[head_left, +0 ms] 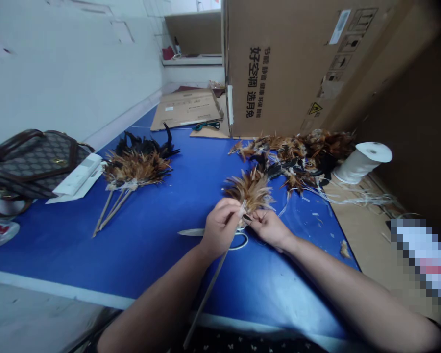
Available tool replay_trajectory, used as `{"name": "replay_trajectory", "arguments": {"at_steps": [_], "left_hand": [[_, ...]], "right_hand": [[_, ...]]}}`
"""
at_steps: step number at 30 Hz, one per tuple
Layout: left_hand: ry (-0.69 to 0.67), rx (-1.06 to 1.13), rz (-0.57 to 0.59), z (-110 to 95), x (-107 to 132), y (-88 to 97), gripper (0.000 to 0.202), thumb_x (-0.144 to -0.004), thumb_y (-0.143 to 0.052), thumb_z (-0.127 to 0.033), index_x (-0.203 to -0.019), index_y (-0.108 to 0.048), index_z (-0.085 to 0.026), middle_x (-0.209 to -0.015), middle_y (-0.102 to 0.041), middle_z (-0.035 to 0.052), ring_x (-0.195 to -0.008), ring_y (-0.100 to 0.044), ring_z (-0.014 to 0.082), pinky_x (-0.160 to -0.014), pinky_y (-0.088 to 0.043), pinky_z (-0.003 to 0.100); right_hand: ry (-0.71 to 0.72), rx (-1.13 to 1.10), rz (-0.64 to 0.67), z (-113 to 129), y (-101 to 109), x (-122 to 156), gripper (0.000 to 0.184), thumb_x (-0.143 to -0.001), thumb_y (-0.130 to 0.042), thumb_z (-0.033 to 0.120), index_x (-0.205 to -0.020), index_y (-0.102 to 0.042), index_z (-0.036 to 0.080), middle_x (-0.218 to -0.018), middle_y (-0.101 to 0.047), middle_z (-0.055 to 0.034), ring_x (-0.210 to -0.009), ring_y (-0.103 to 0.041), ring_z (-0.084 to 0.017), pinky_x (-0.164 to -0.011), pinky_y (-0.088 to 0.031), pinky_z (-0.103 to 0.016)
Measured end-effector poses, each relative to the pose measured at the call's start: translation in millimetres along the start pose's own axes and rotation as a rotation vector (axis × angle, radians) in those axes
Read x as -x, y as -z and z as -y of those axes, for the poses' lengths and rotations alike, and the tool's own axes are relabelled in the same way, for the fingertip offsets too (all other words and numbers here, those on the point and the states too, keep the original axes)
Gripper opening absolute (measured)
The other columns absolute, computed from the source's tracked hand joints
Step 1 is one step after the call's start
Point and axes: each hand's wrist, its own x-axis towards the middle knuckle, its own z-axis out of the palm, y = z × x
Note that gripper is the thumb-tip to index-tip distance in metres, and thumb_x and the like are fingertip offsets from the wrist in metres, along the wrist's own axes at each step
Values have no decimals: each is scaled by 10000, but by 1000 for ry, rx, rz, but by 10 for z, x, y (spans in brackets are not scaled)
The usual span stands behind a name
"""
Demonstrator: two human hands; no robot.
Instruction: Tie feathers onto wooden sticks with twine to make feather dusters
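Along the lower centre of the frame, the pale front edge of the blue table [147, 264] slants beneath your forearms, and one stick [206, 299] crosses it, running up into your left hand [222, 228]. Those fingers are closed on the stick near its top, and your right hand [267, 226] pinches the base of the one feather bundle [250, 190] there, just right of the frame's middle; whatever finer piece sits between the fingertips is too small to tell. One pair of scissors [191, 233] lies partly under your hands, blade towards the left. Leftward, a broad stretch of blue gives you room as far as a cluster of feather dusters [137, 164], with at least three sticks. Your right side is tighter: the table's side edge meets brown cardboard [367, 240], which bears one white spool [363, 163]. Behind the bundle, loose feathers [294, 147], too many to count, line the foot of one large carton [297, 68], which closes off the upper right. One handbag [33, 162] stands at the left edge, and one flattened box [187, 107] lies at upper centre.
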Motion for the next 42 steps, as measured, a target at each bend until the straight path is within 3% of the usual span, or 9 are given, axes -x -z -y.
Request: {"name": "replay_trajectory", "arguments": {"at_steps": [3,7,11,21,33,42], "left_hand": [[-133,-186,32,-7,3,34,147,-1004,-598,-189,-955,-736,-174,-994,-649,71,-963,-633,162,-891,-524,303],[-46,-272,-94,22,24,17,127,-1001,-615,-210,-941,-721,-173,-1005,-646,59,-877,-636,131,-766,-526,245],[-11,-281,-117,40,57,-43,118,-996,-635,-216,-948,-732,-168,-994,-640,37,-759,-613,90,-670,-502,208],[-144,-397,-93,101,122,-54,89,-987,-646,-156,-1014,-730,-167,-1028,-632,47,-913,-638,133,-789,-525,252],[-244,-446,-65,73,89,-36,106,-992,-611,-147,-1009,-712,-174,-1001,-637,59,-926,-637,164,-815,-546,293],[-260,-447,-57,74,84,-35,104,-982,-622,-120,-1010,-710,-169,-996,-634,56,-932,-629,157,-831,-540,287]], "right_hand": [[-25,0,-17,43,-24,19,610,-864,-626,745,-663,-452,196,-589,-349,45,-549,-241,-84,-484,-176,-240],[-66,1,-37,117,-42,48,641,-834,-655,779,-657,-487,186,-581,-375,46,-540,-275,-81,-488,-212,-241],[-73,5,-57,170,-33,71,628,-848,-691,728,-635,-463,183,-583,-370,51,-550,-287,-77,-504,-227,-243],[-47,-1,-26,159,-34,86,488,-942,-681,474,-625,-467,171,-586,-366,58,-564,-299,-76,-531,-240,-246],[-28,23,-24,149,-25,79,472,-941,-678,476,-636,-498,164,-610,-410,46,-596,-334,-87,-558,-270,-245],[-28,30,-20,185,-21,92,429,-965,-634,379,-627,-477,166,-605,-386,49,-588,-319,-83,-551,-261,-242]]}}
